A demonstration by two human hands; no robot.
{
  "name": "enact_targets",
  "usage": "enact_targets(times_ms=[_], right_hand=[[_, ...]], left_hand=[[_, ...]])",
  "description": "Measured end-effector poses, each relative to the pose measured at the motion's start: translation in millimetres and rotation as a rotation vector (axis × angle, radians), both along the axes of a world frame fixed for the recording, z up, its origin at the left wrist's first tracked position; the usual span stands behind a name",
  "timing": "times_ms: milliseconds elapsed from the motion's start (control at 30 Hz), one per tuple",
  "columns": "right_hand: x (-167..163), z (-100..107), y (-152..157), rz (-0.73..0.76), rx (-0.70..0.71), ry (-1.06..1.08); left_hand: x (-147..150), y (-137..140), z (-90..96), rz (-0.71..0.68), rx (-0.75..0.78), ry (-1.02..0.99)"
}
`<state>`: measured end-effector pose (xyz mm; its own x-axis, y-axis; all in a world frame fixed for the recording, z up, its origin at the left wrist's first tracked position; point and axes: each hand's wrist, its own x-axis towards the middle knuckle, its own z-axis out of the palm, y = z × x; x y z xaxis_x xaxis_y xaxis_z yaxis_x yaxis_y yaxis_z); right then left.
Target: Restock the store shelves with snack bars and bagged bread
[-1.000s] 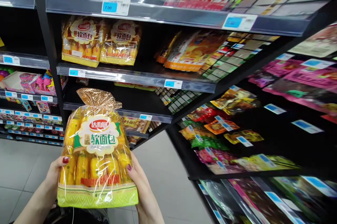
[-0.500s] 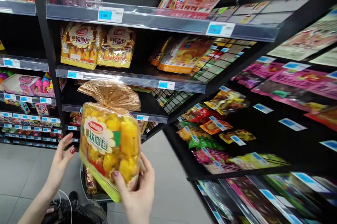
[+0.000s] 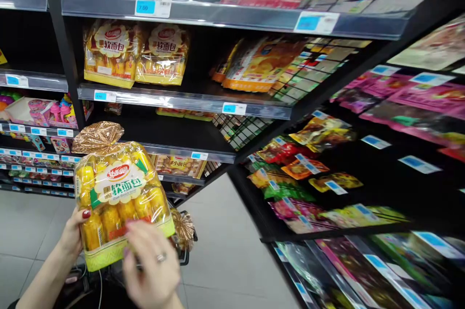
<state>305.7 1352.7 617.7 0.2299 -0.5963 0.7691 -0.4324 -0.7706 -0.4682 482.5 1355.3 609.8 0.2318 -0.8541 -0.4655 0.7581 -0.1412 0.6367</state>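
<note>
A clear bag of soft bread rolls [image 3: 119, 188], tied in gold film at the top and with a yellow-green bottom band, is held up in front of the lower shelves. My left hand [image 3: 70, 236] grips its left edge, thumb on the front and the other fingers hidden behind. In front of the bag's lower edge is my right hand [image 3: 154, 263], open and blurred, with a ring on one finger. I cannot tell whether its fingertips touch the bag. Partly behind the bag, a basket [image 3: 185, 255] on the floor holds another gold-tied bag [image 3: 183, 229].
Two similar bread bags [image 3: 112, 52] stand on the shelf above, left of some orange packets [image 3: 259, 67]. A price-tagged shelf edge [image 3: 181, 97] runs across. Along the right stands a rack of snack packets [image 3: 308, 163]. Grey tiled floor [image 3: 225, 251] lies between.
The bag has shifted left and turned its front towards me. My left hand, empty before, has taken hold of it; my right hand has let go of its right side and moved to its front.
</note>
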Motion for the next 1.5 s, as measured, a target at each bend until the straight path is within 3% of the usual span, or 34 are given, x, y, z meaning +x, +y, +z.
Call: enact_targets(times_ms=[67, 133, 233, 300, 367, 533, 733, 867, 1000, 1100, 1167, 1233, 1367, 1500], right_hand=[[-23, 1, -22, -0.223, 0.235, -0.128], [-42, 0, -42, -0.236, 0.577, -0.254], [-57, -8, -55, 0.185, 1.04, -0.439], [-58, -15, -54, 0.402, 1.162, -0.545], [-55, -21, -48, 0.467, 1.191, -0.645], [-46, -28, -39, 0.454, 1.231, -0.76], [-53, -26, -36, 0.443, 1.239, -0.691], [-81, 7, -66, 0.509, 1.153, -0.36], [-107, 56, -121, 0.409, 1.017, -0.273], [-112, 78, -143, 0.649, 1.13, -0.086], [-111, 81, -139, 0.773, 1.206, 0.005], [-110, 74, -124, 0.776, 1.256, -0.011], [-112, 41, -86, 0.615, 1.36, -0.202], [-139, -26, -66, 0.26, 1.401, -0.299]], left_hand=[[5, 3, -2.0, -0.087, -0.038, 0.099], [9, 7, -5.4, -0.187, -0.095, 0.171], [12, 10, -13.8, -0.281, -0.132, 0.234], [12, 11, -21.4, -0.285, -0.128, 0.263], [12, 12, -29.0, -0.267, -0.133, 0.278], [11, 12, -38.8, -0.256, -0.132, 0.285], [13, 10, -27.4, -0.355, -0.183, 0.201], [24, -10, -9.8, -0.551, -0.268, 0.094], [22, -63, -4.3, -0.794, -0.336, 0.073], [9, -109, -11.6, -0.932, -0.4, 0.022], [0, -135, -19.3, -0.999, -0.437, -0.048], [-7, -153, -28.0, -1.077, -0.462, -0.139], [-25, -169, -51.3, -1.229, -0.454, -0.345], [-29, -164, -87.1, -1.31, -0.372, -0.632]])
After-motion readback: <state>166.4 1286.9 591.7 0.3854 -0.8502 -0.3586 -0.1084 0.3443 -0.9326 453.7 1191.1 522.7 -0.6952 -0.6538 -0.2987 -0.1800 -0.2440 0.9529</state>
